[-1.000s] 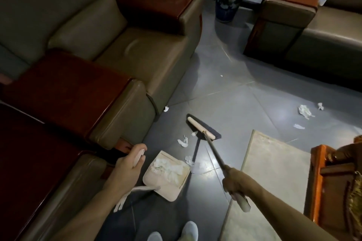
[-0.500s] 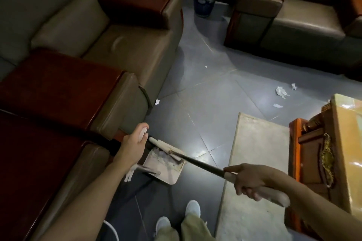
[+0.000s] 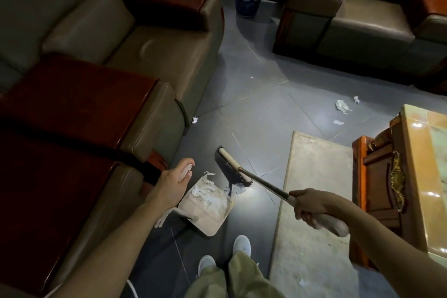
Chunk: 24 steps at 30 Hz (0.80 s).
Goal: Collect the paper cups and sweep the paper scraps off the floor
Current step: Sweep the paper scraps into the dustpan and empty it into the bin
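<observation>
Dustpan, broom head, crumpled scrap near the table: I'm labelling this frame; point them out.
dustpan (image 3: 212,221), head view, bare tray near back rim.
broom head (image 3: 233,164), head view, middle of cream bar.
crumpled scrap (image 3: 342,106), head view, centre of wad.

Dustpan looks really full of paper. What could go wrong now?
Maybe three things. The dustpan is piled with scraps, so if the left hand tips it, paper could slide back out. The broom in the right hand sits over loose scraps at the pan's front edge; a crooked stroke might push them past it. The small scrap by the sofa and the crumpled ones near the table could easily be missed.
</observation>
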{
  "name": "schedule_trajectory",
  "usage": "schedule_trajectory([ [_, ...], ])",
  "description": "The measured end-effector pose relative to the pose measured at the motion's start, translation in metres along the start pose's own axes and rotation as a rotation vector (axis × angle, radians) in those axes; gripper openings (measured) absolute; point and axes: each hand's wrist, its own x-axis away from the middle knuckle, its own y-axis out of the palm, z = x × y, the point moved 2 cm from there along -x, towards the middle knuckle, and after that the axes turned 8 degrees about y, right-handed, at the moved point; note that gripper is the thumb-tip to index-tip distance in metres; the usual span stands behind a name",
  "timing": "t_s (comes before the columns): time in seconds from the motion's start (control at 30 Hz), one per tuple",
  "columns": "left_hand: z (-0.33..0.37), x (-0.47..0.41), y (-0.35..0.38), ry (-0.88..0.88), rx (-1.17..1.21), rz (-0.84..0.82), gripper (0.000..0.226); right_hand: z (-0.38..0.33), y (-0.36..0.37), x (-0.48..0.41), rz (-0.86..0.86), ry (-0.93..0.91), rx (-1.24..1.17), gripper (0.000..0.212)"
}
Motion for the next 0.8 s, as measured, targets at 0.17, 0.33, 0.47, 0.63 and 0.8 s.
schedule_trajectory([
  [0.17, -0.001, -0.007, -0.003, -0.007, 0.021, 0.003, 0.017, -0.012, 0.062, -0.01, 0.009, -0.006, -0.005, 0.057],
  [0.33, 0.0, -0.012, -0.006, -0.002, -0.017, 0.011, 0.019, -0.027, 0.084, -0.002, -0.127, -0.044, -0.08, 0.043],
  [0.47, -0.003, -0.015, -0.012, 0.022, -0.063, 0.009, 0.02, -0.033, 0.049, 0.013, -0.197, -0.018, -0.117, 0.014],
  [0.63, -0.011, -0.021, -0.017, -0.006, 0.021, 0.135, 0.017, -0.034, -0.002, 0.032, -0.244, 0.049, -0.319, 0.049],
  [0.8, -0.013, -0.043, -0.023, -0.04, 0.042, 0.215, 0.02, -0.062, -0.051, 0.01, -0.147, -0.006, -0.25, 0.035],
])
